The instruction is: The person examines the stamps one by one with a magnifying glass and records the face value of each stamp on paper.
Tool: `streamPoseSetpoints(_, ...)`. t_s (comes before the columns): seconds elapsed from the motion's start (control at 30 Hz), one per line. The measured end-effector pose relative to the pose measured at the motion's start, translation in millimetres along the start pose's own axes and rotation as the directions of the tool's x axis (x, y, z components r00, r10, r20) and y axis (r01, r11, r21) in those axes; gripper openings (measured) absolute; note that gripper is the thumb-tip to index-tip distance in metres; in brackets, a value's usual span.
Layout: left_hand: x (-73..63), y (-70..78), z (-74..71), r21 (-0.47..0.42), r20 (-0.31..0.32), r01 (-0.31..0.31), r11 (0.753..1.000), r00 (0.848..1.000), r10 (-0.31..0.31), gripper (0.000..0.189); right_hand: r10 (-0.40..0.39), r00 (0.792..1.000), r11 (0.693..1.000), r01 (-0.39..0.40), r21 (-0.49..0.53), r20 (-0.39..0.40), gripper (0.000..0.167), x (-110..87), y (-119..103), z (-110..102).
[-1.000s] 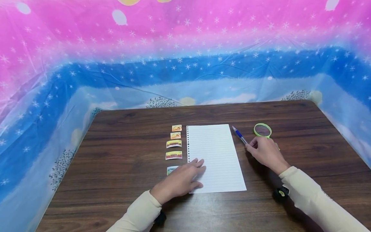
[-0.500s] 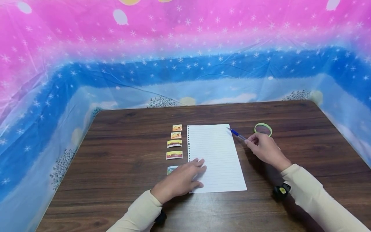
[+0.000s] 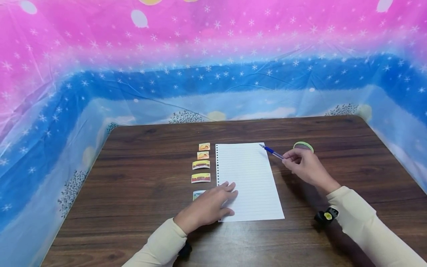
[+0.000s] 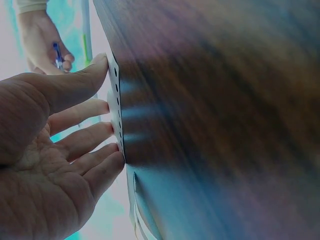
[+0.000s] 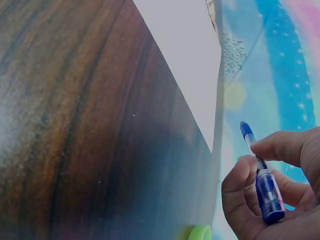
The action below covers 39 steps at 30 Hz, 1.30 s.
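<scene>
Our right hand (image 3: 306, 167), fingers clamped on the pen (image 3: 272, 152), has brought it over the paper (image 3: 248, 174) at far right, seemingly ready; our left hand (image 3: 207, 205) lies fingers apart.

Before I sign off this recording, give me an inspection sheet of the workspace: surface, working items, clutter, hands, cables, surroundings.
Surface: brown wood-grain table.
Job's things: lined, punched sheet on the table, no writing discernible; blue pen, tip over the sheet's upper right corner, contact unclear.
Clutter: five small picture cards in a column left of the sheet, nearest one partly covered; green-rimmed magnifying glass, partly hidden.
Hands: left hand rests fingers on the sheet's lower left; right hand pinches the pen.
Cables: nothing seen.
Surroundings: pink and blue snowflake backdrop behind and beside the table.
</scene>
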<state>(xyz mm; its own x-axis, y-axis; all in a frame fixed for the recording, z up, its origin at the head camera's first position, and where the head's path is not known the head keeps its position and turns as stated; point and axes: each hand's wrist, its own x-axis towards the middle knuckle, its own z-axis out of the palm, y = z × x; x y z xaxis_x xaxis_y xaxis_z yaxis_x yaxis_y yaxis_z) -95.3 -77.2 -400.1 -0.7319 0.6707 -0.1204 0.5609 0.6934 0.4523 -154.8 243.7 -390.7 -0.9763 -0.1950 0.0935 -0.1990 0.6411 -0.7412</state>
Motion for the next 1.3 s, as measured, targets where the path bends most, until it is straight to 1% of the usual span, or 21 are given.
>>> streamPoseSetpoints(0.1,-0.1,0.3,-0.2,-0.004,0.001,0.003,1.000,1.000,-0.003,0.053,-0.024,1.000,0.999,0.024,0.031,0.000,0.015,0.2,0.4,-1.4)
streamPoseSetpoints(0.2,-0.2,0.3,0.0,-0.006,0.004,0.007,1.000,1.000,-0.007,0.053,-0.027,1.000,0.999,0.027,0.043,0.011,0.017,1.8,1.1,-3.0)
streamPoseSetpoints(0.4,-0.1,0.5,-0.4,-0.018,0.011,0.011,1.000,1.000,-0.011,0.053,0.015,1.000,1.000,-0.015,0.023,0.007,0.019,4.0,-2.1,-7.6)
streamPoseSetpoints(0.63,-0.2,1.0,-1.3,-0.025,0.016,0.022,0.999,1.000,-0.021,0.054,0.042,0.999,0.992,-0.040,0.118,-0.015,0.025,5.1,-5.3,-11.7)
streamPoseSetpoints(0.73,-0.3,1.5,-1.7,-0.021,0.019,0.025,0.999,1.000,-0.024,0.054,0.061,0.998,0.985,-0.057,0.164,-0.020,0.029,5.7,-6.4,-13.2)
streamPoseSetpoints(0.9,-0.5,1.5,-1.5,-0.021,0.024,0.028,0.999,0.999,-0.028,0.054,0.120,0.993,0.963,-0.114,0.244,-0.010,0.037,6.3,-6.8,-14.7)
streamPoseSetpoints(1.03,-0.6,1.4,-1.3,-0.019,0.024,0.028,0.999,0.999,-0.028,0.054,0.148,0.989,0.952,-0.142,0.271,-0.001,0.042,6.2,-7.2,-16.1)
streamPoseSetpoints(1.2,-0.3,1.0,-1.3,-0.012,0.023,0.029,1.000,0.999,-0.029,0.053,0.190,0.982,0.931,-0.183,0.315,0.009,0.043,7.5,-8.1,-17.5)
streamPoseSetpoints(1.3,-0.2,1.0,-1.5,-0.009,0.024,0.030,1.000,0.999,-0.030,0.053,0.201,0.979,0.920,-0.197,0.340,0.024,0.043,8.5,-8.7,-18.1)
